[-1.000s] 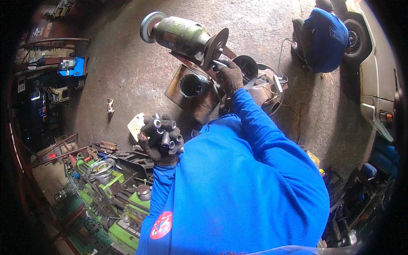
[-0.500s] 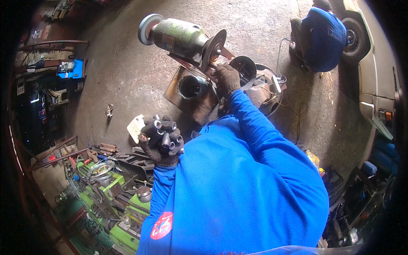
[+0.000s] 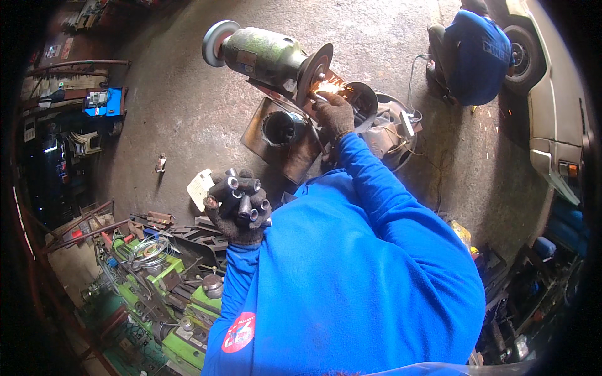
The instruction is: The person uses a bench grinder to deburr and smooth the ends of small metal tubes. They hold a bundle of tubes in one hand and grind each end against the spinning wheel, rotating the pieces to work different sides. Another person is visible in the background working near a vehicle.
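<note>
My right hand (image 3: 335, 116), in a dark work glove, is closed around a small metal tube (image 3: 318, 97). Its end presses on the right wheel (image 3: 313, 72) of a green bench grinder (image 3: 263, 56), and orange sparks (image 3: 332, 84) fly off to the right. My gloved left hand (image 3: 235, 222) is held lower, at the left of my body, closed around a bunch of several short dark tubes (image 3: 244, 203) with bright ends. A pale flat piece (image 3: 200, 189) shows beside that hand. The right fingertips are partly hidden by the glove's back.
Below the grinder stands a metal stand with a round opening (image 3: 281, 128). A green machine (image 3: 188, 341) and scrap metal bars (image 3: 188, 238) lie at lower left. Another person in blue (image 3: 476, 56) crouches by a vehicle's wheel (image 3: 523, 56) at upper right.
Bright sparks now come from the right wheel where the tube meets it; half a second ago there was barely a glow. My left hand has not moved.
</note>
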Demonstrator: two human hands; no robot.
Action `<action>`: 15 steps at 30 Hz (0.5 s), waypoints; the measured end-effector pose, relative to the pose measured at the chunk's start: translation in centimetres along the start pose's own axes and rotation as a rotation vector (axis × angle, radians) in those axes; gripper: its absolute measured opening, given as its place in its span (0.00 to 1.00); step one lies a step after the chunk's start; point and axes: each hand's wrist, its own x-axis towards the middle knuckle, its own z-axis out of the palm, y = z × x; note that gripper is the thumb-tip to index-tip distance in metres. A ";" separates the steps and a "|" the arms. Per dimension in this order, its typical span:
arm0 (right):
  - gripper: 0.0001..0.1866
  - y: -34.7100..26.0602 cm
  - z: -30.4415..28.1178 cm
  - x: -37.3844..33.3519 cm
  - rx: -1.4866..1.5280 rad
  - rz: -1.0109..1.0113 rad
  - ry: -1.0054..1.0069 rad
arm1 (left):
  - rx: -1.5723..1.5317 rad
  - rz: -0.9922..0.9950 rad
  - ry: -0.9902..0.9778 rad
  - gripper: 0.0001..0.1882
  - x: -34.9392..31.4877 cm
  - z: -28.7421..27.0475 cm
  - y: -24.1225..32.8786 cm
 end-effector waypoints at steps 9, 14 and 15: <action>0.16 0.0 0.5 0.3 0.123 0.140 -0.022 | 0.046 0.017 -0.013 0.28 0.0 0.2 0.0; 0.17 0.8 0.0 0.6 0.144 0.146 -0.054 | 0.093 0.038 0.047 0.24 -0.2 0.7 -0.2; 0.18 2.3 -0.1 1.1 0.036 -0.084 -0.052 | 0.029 0.010 0.006 0.21 -0.2 0.4 -0.1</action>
